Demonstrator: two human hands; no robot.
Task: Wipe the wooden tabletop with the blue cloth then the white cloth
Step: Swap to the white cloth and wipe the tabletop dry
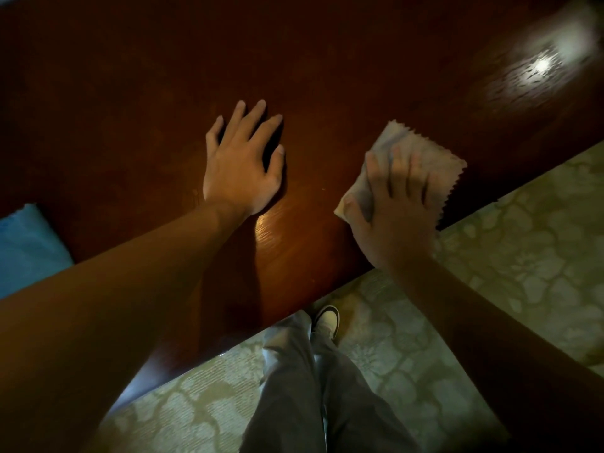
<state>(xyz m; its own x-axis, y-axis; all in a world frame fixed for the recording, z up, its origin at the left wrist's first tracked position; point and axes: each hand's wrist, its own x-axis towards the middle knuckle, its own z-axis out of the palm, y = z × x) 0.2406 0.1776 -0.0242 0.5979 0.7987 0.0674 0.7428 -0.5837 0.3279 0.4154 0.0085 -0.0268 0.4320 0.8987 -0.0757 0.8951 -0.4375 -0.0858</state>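
Observation:
A dark, glossy wooden tabletop [137, 93] fills the upper part of the view. My right hand [397, 207] presses flat on the white cloth [434, 158], a zigzag-edged square lying close to the table's near edge. My left hand [243, 158] rests palm down on the bare wood to the left of it, fingers spread, holding nothing. The blue cloth [26, 246] lies at the far left edge of the view, apart from both hands and partly cut off by the frame.
The table's near edge [327, 297] runs diagonally from lower left to upper right. Below it is patterned carpet [523, 256], my grey trousers [310, 387] and one shoe [327, 320]. A lamp's reflection [541, 65] glares on the wood at the far right.

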